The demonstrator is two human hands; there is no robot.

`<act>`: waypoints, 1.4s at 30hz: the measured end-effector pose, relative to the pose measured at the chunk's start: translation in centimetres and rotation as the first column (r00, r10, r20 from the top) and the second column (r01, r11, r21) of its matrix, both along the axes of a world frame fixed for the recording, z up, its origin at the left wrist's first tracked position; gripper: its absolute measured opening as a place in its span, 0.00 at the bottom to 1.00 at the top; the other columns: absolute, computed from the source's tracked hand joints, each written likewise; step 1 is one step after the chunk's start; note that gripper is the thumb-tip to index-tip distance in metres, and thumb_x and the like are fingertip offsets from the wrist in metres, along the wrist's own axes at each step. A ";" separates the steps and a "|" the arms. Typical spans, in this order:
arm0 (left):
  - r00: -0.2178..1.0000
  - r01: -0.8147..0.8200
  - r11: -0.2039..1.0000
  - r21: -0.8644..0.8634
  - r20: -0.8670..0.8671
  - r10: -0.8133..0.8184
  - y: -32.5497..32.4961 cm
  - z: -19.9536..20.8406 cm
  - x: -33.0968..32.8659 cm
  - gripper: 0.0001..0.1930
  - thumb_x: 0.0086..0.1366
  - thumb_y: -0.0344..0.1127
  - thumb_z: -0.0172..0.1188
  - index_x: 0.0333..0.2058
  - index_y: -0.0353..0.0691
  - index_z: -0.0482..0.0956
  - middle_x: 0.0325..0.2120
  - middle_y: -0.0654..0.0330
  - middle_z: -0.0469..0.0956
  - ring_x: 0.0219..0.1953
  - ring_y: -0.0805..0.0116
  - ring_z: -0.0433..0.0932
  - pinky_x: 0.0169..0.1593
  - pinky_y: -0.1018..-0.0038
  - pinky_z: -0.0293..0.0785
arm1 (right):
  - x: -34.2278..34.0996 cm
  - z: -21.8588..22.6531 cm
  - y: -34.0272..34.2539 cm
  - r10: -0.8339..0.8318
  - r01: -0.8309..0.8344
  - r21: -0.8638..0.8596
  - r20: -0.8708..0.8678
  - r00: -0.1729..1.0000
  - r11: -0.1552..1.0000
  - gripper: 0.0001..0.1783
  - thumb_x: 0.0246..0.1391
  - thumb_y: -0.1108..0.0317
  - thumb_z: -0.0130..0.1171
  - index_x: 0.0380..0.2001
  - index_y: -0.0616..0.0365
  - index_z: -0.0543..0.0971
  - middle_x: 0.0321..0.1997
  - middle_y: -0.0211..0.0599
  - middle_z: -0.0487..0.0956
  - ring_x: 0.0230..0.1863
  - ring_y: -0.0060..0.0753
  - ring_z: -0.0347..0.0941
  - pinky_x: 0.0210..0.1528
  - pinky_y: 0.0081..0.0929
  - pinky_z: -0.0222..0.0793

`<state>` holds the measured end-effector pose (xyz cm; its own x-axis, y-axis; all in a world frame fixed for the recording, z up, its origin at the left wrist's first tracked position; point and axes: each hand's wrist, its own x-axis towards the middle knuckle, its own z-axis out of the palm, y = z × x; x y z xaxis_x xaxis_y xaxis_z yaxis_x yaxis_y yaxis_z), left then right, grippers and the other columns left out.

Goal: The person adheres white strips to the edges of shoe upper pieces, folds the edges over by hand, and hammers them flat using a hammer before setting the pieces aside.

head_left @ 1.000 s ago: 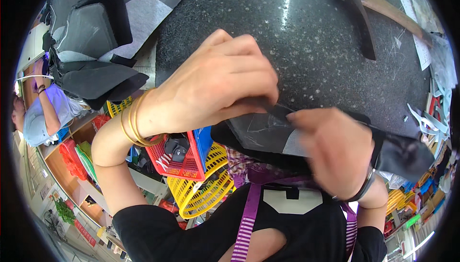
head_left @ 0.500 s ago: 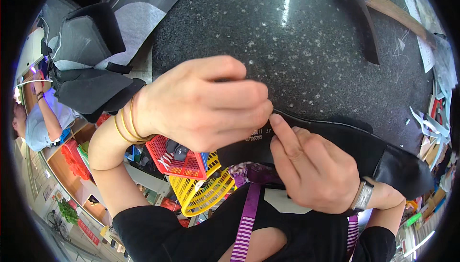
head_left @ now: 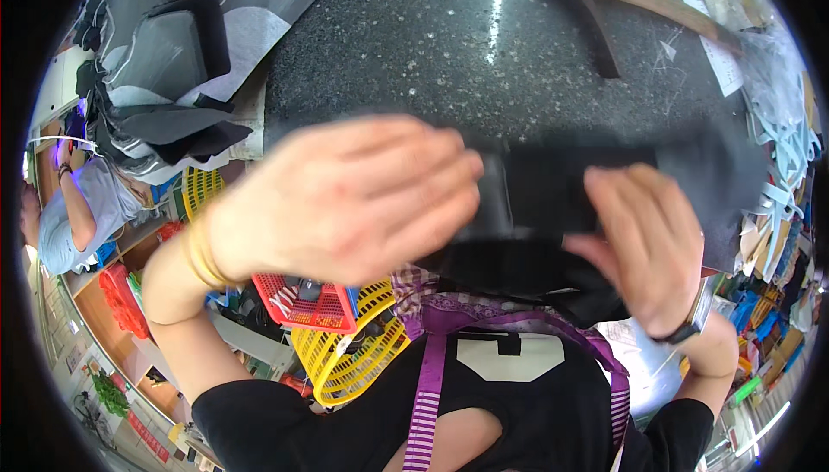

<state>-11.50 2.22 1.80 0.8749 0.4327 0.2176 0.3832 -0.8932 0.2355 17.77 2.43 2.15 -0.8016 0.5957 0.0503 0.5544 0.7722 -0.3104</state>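
Observation:
A black leather piece (head_left: 544, 191) with a seam across it lies at the near edge of the dark speckled stone tabletop (head_left: 414, 57), smeared by motion at its right end. My left hand (head_left: 345, 196) reaches over its left end; the fingers are close together and blurred, the thumb is hidden, and any grip on the leather cannot be made out. Over the right part of the piece, my right hand (head_left: 648, 243) has its thumb and fingers spread apart against the leather. More black material hangs below it, in front of my purple-trimmed apron (head_left: 449, 316).
A long dark tool head with a wooden handle (head_left: 665, 7) lies at the far right beside a white ruler-like strip (head_left: 704, 31). Grey and black cut pieces (head_left: 164, 57) are heaped far left. Red (head_left: 351, 304) and yellow (head_left: 321, 386) baskets stand below left; another person (head_left: 82, 209) sits beyond.
The leather piece has been turned and shifted; the marked face is gone from view and a seam shows. My hands have moved apart, the right one rightward and away from me, its fingers now spread.

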 end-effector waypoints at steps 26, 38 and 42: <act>0.938 -0.271 0.728 -0.629 -0.003 0.347 3.5 -0.5 6.7 0.10 0.62 0.32 0.60 0.40 0.35 0.74 0.31 0.49 0.79 0.34 0.48 0.79 0.37 0.62 0.74 | 2.6 -0.9 7.1 0.171 -0.247 -0.558 -0.185 0.968 0.792 0.22 0.38 0.73 0.69 0.41 0.63 0.78 0.45 0.42 0.73 0.45 0.45 0.72 0.47 0.33 0.71; 0.973 -0.217 0.656 -0.723 -0.111 0.200 2.7 0.7 5.6 0.15 0.60 0.25 0.58 0.47 0.36 0.72 0.40 0.54 0.78 0.50 0.53 0.75 0.48 0.64 0.74 | 0.4 -0.7 4.1 0.254 -0.257 -0.185 -0.037 0.966 0.948 0.27 0.33 0.72 0.68 0.44 0.55 0.78 0.39 0.38 0.69 0.40 0.42 0.68 0.42 0.35 0.67; 0.985 -0.144 0.573 -0.807 -0.063 0.158 2.9 0.7 4.9 0.17 0.64 0.27 0.55 0.52 0.37 0.69 0.44 0.51 0.77 0.52 0.51 0.75 0.51 0.65 0.74 | -1.4 -0.5 3.4 0.197 -0.218 -0.209 -0.115 0.974 0.953 0.14 0.39 0.71 0.63 0.33 0.58 0.75 0.35 0.36 0.69 0.37 0.39 0.68 0.38 0.33 0.65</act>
